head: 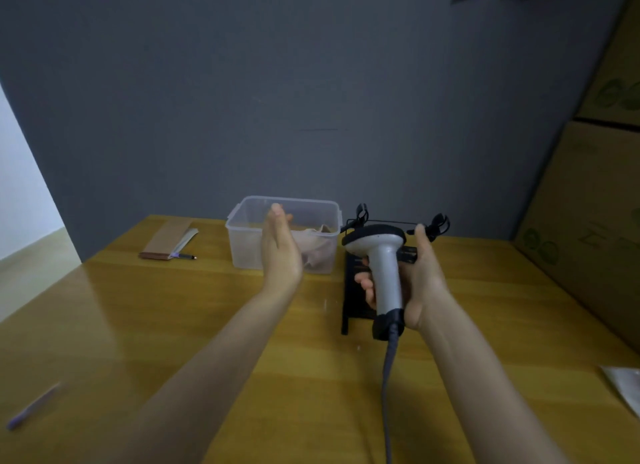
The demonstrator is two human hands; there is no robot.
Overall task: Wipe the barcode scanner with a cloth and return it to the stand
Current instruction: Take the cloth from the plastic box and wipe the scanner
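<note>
My right hand [420, 280] grips the grey handle of the barcode scanner [382, 255], held upright above the table with its dark-topped head pointing left and its cable hanging toward me. Behind it stands the black stand [353, 290], with two black clips and a thin bar at its top. My left hand [280, 245] is open, fingers straight, in front of a clear plastic box [249, 235]. A crumpled beige cloth [320, 245] lies inside that box, partly hidden by my hand.
A brown notebook [166, 240] with a pen [185, 255] lies at the back left of the wooden table [173, 325]. A purple pen [33, 406] lies near the left front. Cardboard boxes [588, 221] line the right side. A silvery packet [623, 384] sits at the right edge.
</note>
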